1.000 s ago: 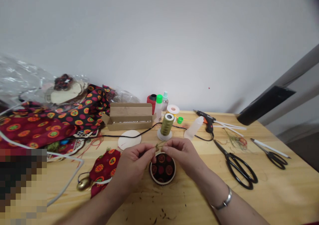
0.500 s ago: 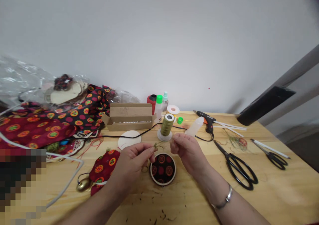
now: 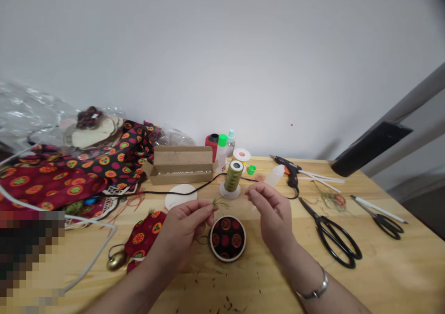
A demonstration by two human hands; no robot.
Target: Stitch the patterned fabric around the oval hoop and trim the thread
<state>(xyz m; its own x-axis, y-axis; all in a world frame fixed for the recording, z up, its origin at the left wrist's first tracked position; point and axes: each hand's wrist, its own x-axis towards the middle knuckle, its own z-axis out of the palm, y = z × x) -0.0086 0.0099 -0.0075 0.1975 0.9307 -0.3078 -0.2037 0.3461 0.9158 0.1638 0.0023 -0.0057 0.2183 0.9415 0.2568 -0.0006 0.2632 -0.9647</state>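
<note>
My left hand [image 3: 186, 226] pinches a small tuft of olive-green thread [image 3: 219, 204] between thumb and forefinger, just above a round disc covered in black patterned fabric [image 3: 227, 238]. My right hand [image 3: 273, 214] is held up to the right of the tuft with its fingertips pinched together; a fine strand may run between the hands, too thin to make out. An olive-green thread spool [image 3: 232, 178] stands just behind the hands.
Large black scissors [image 3: 333, 237] and smaller scissors [image 3: 382, 219] lie to the right. A glue gun [image 3: 290, 171], bottles [image 3: 222, 151], a cardboard box [image 3: 182, 164] and a plain wooden disc [image 3: 181, 196] sit at the back. Patterned fabric [image 3: 69, 175] and plastic bags crowd the left.
My right hand has drawn away to the right and upward from the left hand, which stays pinching the green tuft over the fabric disc.
</note>
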